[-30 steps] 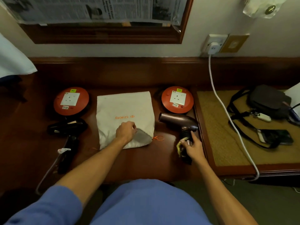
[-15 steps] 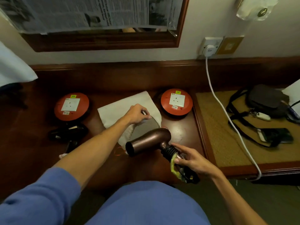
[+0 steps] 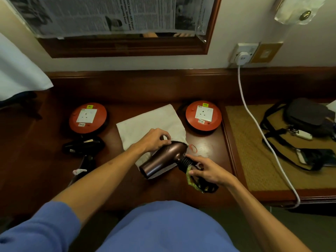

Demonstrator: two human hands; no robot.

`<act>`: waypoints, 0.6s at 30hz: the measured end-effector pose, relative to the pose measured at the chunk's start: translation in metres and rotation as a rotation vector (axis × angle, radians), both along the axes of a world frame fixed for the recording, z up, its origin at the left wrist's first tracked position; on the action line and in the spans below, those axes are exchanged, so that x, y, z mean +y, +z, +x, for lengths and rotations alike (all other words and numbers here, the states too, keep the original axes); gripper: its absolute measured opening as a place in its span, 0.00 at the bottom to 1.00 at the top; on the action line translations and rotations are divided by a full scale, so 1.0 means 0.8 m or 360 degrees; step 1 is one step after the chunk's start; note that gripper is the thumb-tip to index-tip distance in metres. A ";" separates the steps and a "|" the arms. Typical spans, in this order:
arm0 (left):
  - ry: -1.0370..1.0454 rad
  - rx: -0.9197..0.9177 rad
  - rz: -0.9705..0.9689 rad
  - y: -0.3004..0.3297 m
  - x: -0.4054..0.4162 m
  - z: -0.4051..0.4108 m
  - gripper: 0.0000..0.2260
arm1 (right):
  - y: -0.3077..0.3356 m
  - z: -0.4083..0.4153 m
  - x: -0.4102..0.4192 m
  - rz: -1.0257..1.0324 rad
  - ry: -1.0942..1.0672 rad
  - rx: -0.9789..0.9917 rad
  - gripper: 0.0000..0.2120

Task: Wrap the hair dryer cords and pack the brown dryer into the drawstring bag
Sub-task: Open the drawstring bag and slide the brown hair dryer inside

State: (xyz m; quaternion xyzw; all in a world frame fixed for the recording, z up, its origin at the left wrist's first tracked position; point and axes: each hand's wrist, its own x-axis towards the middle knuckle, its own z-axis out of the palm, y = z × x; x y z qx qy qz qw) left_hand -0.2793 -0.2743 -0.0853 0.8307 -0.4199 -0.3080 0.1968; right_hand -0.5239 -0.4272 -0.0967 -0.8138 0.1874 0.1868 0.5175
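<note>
The brown hair dryer (image 3: 162,158) hangs over the near half of the white drawstring bag (image 3: 151,122), nozzle pointing toward me and to the left. My right hand (image 3: 207,171) grips its black handle and the wrapped cord with a yellow-green tie (image 3: 190,180). My left hand (image 3: 156,139) pinches the bag's mouth edge, lifted just above the dryer's rear. The bag's orange drawstring (image 3: 193,148) loops on the desk beside it. A black hair dryer (image 3: 83,147) lies at the left with its cord trailing toward the desk's front edge.
Two red round socket reels (image 3: 88,118) (image 3: 203,115) flank the bag on the wooden desk (image 3: 45,160). A white cable (image 3: 254,120) runs from the wall plug across a woven mat (image 3: 251,151) holding a black pouch (image 3: 307,115), keys and a phone (image 3: 316,157).
My right hand lifted the brown dryer from the desk's right side and carried it over the bag. My left hand raised the bag's mouth, and the dryer's rear now sits at that opening.
</note>
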 end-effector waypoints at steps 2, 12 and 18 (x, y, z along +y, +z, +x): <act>-0.0046 -0.0066 0.0054 -0.001 0.011 0.001 0.10 | -0.008 0.002 -0.001 -0.0046 -0.0117 -0.0002 0.33; 0.0034 -0.0072 -0.0009 -0.007 0.013 -0.014 0.09 | -0.056 0.004 0.054 -0.0342 -0.0730 -0.0078 0.33; -0.0015 0.0049 -0.0206 0.028 -0.051 -0.044 0.09 | -0.051 0.037 0.065 -0.0592 -0.0377 -0.0182 0.34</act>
